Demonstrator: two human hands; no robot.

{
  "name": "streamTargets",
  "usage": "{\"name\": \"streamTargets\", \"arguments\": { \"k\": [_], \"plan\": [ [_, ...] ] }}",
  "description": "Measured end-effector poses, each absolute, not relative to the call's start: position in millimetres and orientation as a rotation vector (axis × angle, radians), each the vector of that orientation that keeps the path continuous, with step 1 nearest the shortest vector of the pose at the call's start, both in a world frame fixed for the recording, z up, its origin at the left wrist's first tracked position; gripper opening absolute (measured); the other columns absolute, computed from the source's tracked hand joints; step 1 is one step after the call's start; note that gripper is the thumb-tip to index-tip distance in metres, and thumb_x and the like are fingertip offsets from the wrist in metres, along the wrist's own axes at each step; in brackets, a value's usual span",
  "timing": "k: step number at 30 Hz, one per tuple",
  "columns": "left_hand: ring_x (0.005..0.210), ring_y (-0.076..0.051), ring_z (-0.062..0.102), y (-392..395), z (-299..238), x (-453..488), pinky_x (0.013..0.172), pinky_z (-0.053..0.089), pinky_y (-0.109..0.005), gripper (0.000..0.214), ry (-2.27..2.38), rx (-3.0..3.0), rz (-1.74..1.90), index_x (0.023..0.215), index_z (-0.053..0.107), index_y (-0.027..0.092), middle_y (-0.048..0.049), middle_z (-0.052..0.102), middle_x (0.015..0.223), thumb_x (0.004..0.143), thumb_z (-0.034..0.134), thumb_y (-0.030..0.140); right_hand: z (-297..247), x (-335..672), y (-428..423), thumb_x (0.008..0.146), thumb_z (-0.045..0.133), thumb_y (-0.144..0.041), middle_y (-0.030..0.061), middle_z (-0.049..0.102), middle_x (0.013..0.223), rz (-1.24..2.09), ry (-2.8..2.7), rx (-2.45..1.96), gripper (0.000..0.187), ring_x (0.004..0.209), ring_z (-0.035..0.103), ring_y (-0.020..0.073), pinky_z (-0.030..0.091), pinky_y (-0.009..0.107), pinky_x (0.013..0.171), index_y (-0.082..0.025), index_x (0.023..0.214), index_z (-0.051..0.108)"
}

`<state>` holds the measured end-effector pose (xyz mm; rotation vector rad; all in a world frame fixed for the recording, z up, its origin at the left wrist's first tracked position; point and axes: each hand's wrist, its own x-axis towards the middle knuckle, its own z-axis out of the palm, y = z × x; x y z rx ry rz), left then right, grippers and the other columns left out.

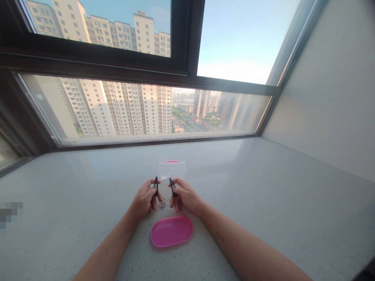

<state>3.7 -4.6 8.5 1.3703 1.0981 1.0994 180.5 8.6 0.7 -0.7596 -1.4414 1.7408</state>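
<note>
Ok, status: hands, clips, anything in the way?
Left hand holds black clip. Right hand holds second clip. Perhaps in the way: small items between hands.

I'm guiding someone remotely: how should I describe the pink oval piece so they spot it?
Below the window is a pale, speckled counter. On it, nearer the viewer than the left hand and right hand, lies the oval piece. Its solid pink sets it apart from the clear container beyond.

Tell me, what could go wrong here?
The left hand lightly pinches the left clip, and the right hand the right clip; either might slip. The thin loops lie loose between the hands, so a brush could scatter them.
</note>
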Motion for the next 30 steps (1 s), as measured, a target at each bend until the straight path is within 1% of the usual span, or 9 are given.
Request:
{"name": "streamTargets", "arguments": {
  "k": [6,11,22,30],
  "plan": [
    [0.029,-0.006,0.039,-2.7,5.4,3.5,0.03,0.023,-0.013,0.027,1.092,1.417,1.1,0.101,0.04,0.016,0.0043,0.056,0.049,0.079,0.038,0.031,3.0,180.4,7.5,0.074,0.037,-0.023,-0.0045,0.06,0.05,1.706,-1.473,-0.785,0.026,0.029,0.047,0.0088,0.028,0.013,0.03,-0.021,0.1,0.039],
    [0.03,-0.006,0.038,-3.9,5.7,3.5,0.032,0.026,-0.013,0.025,1.102,1.44,1.103,0.1,0.041,0.016,0.0054,0.054,0.047,0.08,0.037,0.032,5.3,180.4,6.1,0.074,0.037,-0.024,-0.0052,0.058,0.048,1.683,-1.495,-0.788,0.026,0.028,0.045,0.008,0.028,0.012,0.03,-0.02,0.1,0.04],
    [0.03,-0.006,0.037,-3.6,5.4,4.4,0.032,0.025,-0.014,0.024,1.131,1.452,1.114,0.098,0.042,0.016,0.0065,0.053,0.047,0.078,0.04,0.029,3.4,179.2,7.2,0.074,0.038,-0.024,-0.0072,0.056,0.045,1.634,-1.527,-0.831,0.026,0.025,0.04,0.0067,0.026,0.012,0.029,-0.02,0.099,0.042],
    [0.029,-0.006,0.039,-3.7,5.6,2.5,0.031,0.027,-0.014,0.025,1.117,1.428,1.123,0.099,0.044,0.016,0.0058,0.054,0.046,0.078,0.035,0.027,5.6,183.1,5.2,0.072,0.036,-0.023,-0.0061,0.057,0.047,1.655,-1.476,-0.843,0.027,0.027,0.042,0.0075,0.026,0.013,0.03,-0.02,0.099,0.04]
  ]
}}
